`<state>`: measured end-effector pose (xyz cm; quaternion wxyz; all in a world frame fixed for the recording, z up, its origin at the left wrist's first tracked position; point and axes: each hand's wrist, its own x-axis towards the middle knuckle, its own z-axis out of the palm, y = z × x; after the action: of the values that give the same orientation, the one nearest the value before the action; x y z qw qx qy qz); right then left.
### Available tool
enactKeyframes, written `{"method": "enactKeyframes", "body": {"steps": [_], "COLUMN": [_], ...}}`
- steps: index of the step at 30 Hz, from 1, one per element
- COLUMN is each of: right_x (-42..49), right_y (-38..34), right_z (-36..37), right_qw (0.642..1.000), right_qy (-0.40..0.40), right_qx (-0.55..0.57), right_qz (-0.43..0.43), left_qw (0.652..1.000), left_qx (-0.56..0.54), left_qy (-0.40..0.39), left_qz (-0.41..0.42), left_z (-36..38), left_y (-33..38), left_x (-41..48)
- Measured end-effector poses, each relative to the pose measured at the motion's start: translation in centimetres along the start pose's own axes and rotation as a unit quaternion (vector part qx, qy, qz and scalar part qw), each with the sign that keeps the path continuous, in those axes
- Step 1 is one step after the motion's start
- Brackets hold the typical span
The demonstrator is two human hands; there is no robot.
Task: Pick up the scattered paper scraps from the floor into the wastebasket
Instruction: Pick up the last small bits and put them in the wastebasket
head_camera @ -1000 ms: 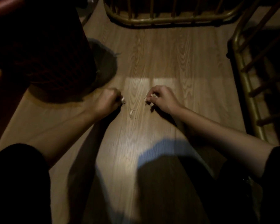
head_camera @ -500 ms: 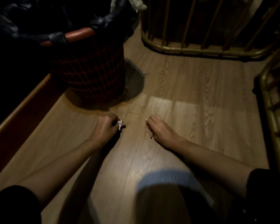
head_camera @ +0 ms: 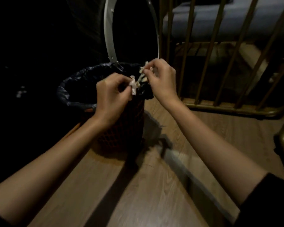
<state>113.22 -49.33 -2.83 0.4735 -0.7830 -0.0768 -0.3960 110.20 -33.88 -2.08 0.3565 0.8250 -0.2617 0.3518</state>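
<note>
head view, dim light. both hands are raised over the near right rim of the wastebasket (head_camera: 75, 89), a dark red mesh bin lined with a black bag (head_camera: 67, 82) folded over its rim, standing on the wooden floor (head_camera: 154, 185). left hand (head_camera: 111, 95): grip narrow, fingertips pinched on a crumpled white paper scrap (head_camera: 133, 85) that juts out to the right of the grip, over the bin's right edge. right hand (head_camera: 161, 79): grip likewise narrow, thumb and fingers closed on more paper scraps (head_camera: 143, 68), which show above and to the left of the grip; a pale streaked piece (head_camera: 142, 78) lies just below this grip and between the two hands, and whether it is held or loose cannot be told. the two grips are near each other, not touching. behind the bin, beyond both grips, a white hoop (head_camera: 107, 30) stands upright. to the right of the right grip, a brass-coloured railing (head_camera: 220, 110) of slanted bars borders the floor. faint pale specks (head_camera: 20, 91) show in the dark left of the bin; what they are cannot be told.
</note>
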Motion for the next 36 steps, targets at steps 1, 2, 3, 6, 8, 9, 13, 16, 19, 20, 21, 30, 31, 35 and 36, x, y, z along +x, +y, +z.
{"method": "enactKeyframes", "body": {"steps": [1, 2, 3, 6, 8, 9, 13, 16, 19, 20, 21, 30, 31, 35, 36], "right_x": [1.1, 2.0, 2.6, 2.9, 1.8, 0.8, -7.5, -14.5, -18.5, -19.2, -19.3, -18.0, -18.0, -18.4, -18.5], "right_y": [-0.5, -0.9, -1.1, -1.7, -1.6, -1.1, 5.6, 13.0, 19.1, 21.1, 21.5, 19.3, 19.3, 18.7, 18.5], "right_z": [1.0, 2.0, 2.9, 4.1, 2.7, 1.6, 0.1, 3.9, 8.2, 9.6, 10.3, 9.6, 9.1, 5.8, 4.8], "right_qw": [1.0, 0.998, 0.994, 0.98, 0.995, 1.0, 0.973, 0.906, 0.919, 0.92, 0.918, 0.947, 0.946, 0.934, 0.931], "right_qy": [-0.02, -0.054, -0.099, -0.182, -0.094, -0.011, 0.145, -0.024, -0.184, -0.205, -0.22, -0.194, -0.201, -0.198, -0.189], "right_qx": [-0.005, -0.018, -0.037, -0.04, -0.007, 0.004, 0.031, 0.055, -0.034, -0.066, -0.088, -0.078, -0.086, -0.141, -0.136], "right_qz": [0.006, 0.021, 0.042, 0.075, 0.04, 0.026, 0.179, 0.419, 0.348, 0.328, 0.318, 0.244, 0.24, 0.262, 0.28], "left_qw": [1.0, 0.998, 0.995, 0.982, 0.983, 0.981, 0.916, 0.91, 0.915, 0.915, 0.915, 0.919, 0.919, 0.922, 0.923], "left_qx": [0.009, 0.025, 0.048, 0.1, 0.115, 0.138, 0.326, 0.348, 0.332, 0.33, 0.331, 0.331, 0.332, 0.327, 0.325], "left_qy": [0.015, 0.018, 0.005, -0.084, -0.124, -0.136, -0.184, -0.146, -0.134, -0.135, -0.135, -0.162, -0.161, -0.157, -0.157], "left_qz": [-0.02, -0.049, -0.083, -0.134, -0.069, -0.016, 0.148, 0.17, 0.187, 0.188, 0.186, 0.14, 0.14, 0.136, 0.132], "left_z": [-0.2, -0.3, -0.2, 0.1, 0.1, 0.0, 0.4, 0.7, 0.5, 0.3, 0.3, 0.7, 0.7, 0.5, 0.5], "left_y": [-0.3, -0.9, -1.5, -3.0, -3.1, -3.0, -3.0, -3.3, -3.1, -3.2, -3.2, -3.4, -3.5, -3.4, -3.4], "left_x": [1.1, 2.1, 2.8, 3.0, 1.3, 0.2, -2.9, -2.5, -1.7, -1.6, -1.5, -0.9, -1.0, -1.4, -1.5]}}
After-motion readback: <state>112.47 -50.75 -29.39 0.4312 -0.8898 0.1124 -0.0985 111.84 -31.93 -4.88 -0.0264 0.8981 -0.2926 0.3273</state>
